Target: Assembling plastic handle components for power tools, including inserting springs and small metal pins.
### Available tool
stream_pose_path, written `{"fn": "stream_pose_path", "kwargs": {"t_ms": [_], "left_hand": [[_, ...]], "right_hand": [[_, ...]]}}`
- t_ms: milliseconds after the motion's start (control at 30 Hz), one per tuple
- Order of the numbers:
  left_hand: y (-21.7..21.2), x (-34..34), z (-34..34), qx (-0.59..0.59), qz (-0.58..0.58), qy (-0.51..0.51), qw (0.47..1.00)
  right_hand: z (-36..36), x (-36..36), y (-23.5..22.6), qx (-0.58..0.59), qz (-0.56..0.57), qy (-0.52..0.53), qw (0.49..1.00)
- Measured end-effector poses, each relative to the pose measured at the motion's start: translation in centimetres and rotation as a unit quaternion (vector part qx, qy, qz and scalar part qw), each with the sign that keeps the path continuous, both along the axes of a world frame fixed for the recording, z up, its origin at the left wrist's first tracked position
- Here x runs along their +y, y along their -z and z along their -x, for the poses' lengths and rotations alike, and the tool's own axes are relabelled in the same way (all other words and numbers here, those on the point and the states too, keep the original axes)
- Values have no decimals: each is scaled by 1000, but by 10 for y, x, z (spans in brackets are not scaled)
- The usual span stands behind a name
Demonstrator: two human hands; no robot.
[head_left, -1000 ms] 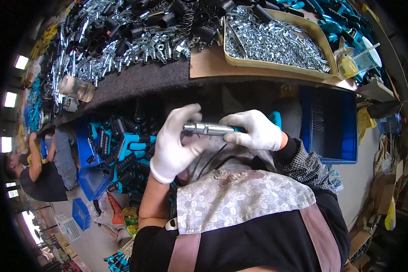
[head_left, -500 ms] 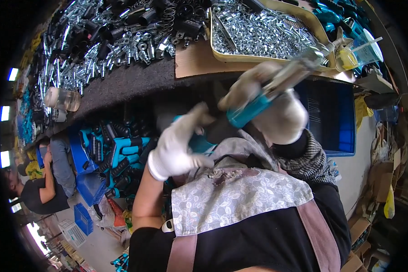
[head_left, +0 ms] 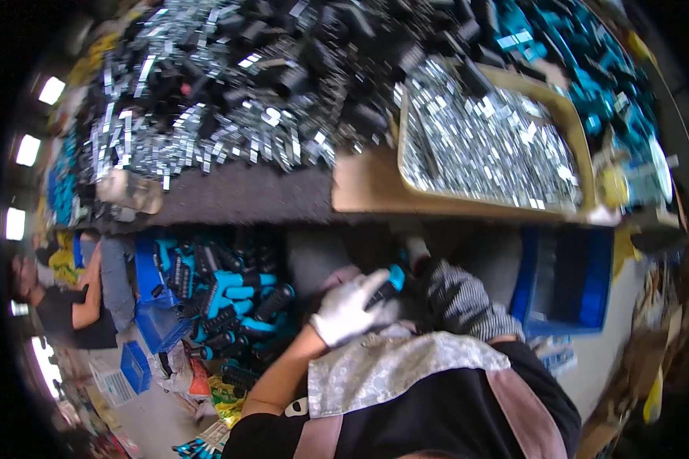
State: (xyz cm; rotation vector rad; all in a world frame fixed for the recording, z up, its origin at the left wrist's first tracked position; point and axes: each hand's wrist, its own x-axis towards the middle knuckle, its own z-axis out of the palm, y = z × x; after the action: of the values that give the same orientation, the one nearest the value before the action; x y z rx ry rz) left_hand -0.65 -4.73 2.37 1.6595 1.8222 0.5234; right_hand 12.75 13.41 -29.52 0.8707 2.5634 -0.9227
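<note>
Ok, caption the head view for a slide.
Gloved left hand holds a teal and black part near heaped metal pieces.

A clear plastic jar with a pale lid [head_left: 130, 191] lies at the left of the dark grey bench covering [head_left: 245, 195]. Farther left is a person in a dark short-sleeved shirt [head_left: 63, 320]; nearer are a small blue plastic basket [head_left: 136, 369], a white plastic crate [head_left: 110, 382] and a crumpled yellow-and-green bag [head_left: 227, 399].
</note>
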Motion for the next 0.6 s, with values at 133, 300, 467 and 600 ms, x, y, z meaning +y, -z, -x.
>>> {"fn": "stream_pose_path", "kwargs": {"t_ms": [133, 300, 467, 600], "left_hand": [[29, 20, -14, -7, -16, 23, 1000], [34, 22, -11, 6, -11, 20, 1000], [29, 34, -13, -16, 28, 8, 999], [34, 46, -23, 2, 41, 9, 999]], "right_hand": [[-27, 21, -5, 52, -58, -30, 997], [-69, -14, 14, 94, -69, -51, 992], [-166, -37, 68, 103, -65, -17, 992], [-232, -33, 102, 102, -55, 15, 993]]}}
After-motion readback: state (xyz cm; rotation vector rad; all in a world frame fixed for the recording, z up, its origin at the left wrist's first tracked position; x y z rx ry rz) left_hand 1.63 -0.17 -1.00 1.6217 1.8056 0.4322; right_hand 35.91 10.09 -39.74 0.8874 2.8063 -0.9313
